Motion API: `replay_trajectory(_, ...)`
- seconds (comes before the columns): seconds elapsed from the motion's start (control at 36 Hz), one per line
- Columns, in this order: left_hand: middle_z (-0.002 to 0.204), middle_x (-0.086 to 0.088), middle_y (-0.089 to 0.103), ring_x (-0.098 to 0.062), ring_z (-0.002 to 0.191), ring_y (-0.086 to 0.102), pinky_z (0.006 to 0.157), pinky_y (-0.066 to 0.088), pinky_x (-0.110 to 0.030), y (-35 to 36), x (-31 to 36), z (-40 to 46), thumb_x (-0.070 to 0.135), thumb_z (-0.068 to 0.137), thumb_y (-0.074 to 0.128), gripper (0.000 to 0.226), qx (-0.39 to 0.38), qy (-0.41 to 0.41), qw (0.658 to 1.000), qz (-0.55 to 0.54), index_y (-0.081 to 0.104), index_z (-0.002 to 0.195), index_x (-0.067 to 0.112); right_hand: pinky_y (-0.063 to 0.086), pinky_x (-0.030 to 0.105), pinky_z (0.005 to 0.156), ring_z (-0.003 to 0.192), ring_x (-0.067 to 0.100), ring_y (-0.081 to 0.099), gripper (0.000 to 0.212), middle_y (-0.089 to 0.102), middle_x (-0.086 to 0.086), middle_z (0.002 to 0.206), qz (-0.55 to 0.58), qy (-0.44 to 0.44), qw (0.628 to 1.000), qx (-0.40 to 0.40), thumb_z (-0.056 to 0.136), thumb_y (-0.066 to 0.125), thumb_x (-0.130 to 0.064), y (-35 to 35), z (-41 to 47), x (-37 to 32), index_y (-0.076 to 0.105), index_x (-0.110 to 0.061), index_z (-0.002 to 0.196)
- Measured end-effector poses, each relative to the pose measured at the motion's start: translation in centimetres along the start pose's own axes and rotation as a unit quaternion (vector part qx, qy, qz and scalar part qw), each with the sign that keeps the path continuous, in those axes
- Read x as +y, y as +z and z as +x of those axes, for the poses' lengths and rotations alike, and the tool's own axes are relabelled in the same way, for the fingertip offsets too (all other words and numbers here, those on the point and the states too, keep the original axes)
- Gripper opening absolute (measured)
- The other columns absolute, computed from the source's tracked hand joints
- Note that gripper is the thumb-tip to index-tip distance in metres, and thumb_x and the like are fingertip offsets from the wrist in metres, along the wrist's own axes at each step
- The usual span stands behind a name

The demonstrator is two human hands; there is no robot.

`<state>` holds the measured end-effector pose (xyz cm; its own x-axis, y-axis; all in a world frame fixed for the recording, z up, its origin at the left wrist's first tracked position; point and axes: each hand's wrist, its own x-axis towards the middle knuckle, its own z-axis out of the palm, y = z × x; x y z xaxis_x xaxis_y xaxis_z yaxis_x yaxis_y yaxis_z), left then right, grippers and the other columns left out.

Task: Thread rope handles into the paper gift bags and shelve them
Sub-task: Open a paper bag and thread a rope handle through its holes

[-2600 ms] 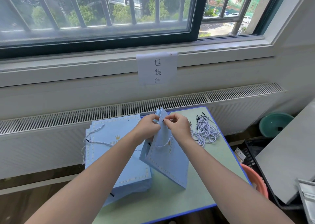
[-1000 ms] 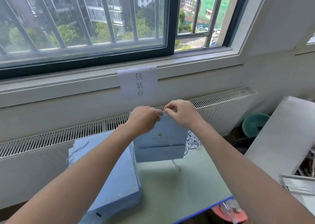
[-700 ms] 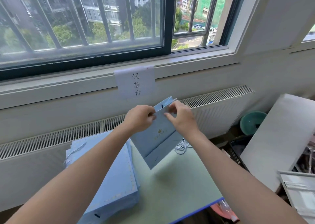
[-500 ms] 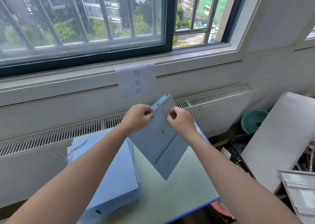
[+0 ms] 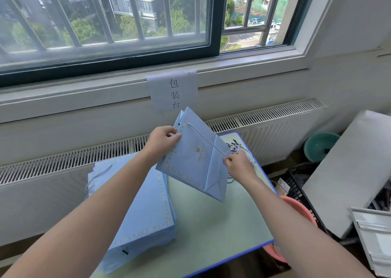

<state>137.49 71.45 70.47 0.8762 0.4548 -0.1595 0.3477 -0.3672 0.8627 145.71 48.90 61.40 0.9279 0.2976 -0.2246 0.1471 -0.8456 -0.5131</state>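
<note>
Pinching the bag (image 5: 195, 161) rim with our left hand (image 5: 161, 143), we pull the rope (image 5: 206, 139) taut down-right (right hand (image 5: 239, 167) pinches its end) above the table (image 5: 211, 224).

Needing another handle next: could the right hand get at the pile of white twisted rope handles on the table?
Probably yes: the pile of white twisted rope handles lies just beyond the right hand, nothing between, though it pinches a rope.
</note>
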Motion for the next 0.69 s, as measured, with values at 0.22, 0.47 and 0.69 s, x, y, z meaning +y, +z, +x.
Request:
replay_trajectory(0.22, 0.085, -0.004, 0.071, -0.022, 0.075, 0.069, 0.073, 0.058, -0.035, 0.4, -0.1, -0.1, 0.023, 0.097, 0.058, 0.017, 0.000, -0.020, 1.000, -0.023, 0.070, 0.099, 0.011, 0.058, 0.031, 0.057, 0.060, 0.022, 0.059, 0.038, 0.056, 0.012, 0.075, 0.396, 0.067, 0.916, -0.021, 0.106, 0.037, -0.030, -0.8, 0.0, -2.0, 0.056, -0.005, 0.085)
replay_trajectory(0.47, 0.092, -0.008, 0.071, -0.027, 0.085, 0.070, 0.084, 0.057, -0.045, 0.5, -0.4, -0.3, 0.025, 0.096, 0.059, 0.014, -0.005, -0.040, 0.999, -0.027, 0.067, 0.099, 0.014, 0.060, 0.031, 0.074, 0.066, 0.018, 0.061, 0.035, 0.051, 0.011, 0.076, 0.532, 0.038, 0.836, -0.129, 0.088, 0.065, 0.005, -0.6, -0.6, -3.8, 0.037, -0.014, 0.077)
replay_trajectory(0.69, 0.090, -0.009, 0.069, -0.024, 0.077, 0.067, 0.080, 0.058, -0.044, 0.2, -0.5, -0.4, 0.024, 0.097, 0.058, 0.010, 0.011, -0.048, 0.998, -0.049, 0.062, 0.094, 0.015, 0.058, 0.027, 0.060, 0.057, 0.015, 0.063, 0.018, 0.054, 0.015, 0.088, 0.555, 0.027, 0.821, -0.135, 0.091, 0.048, 0.014, -0.4, -1.1, -5.5, 0.048, -0.004, 0.090)
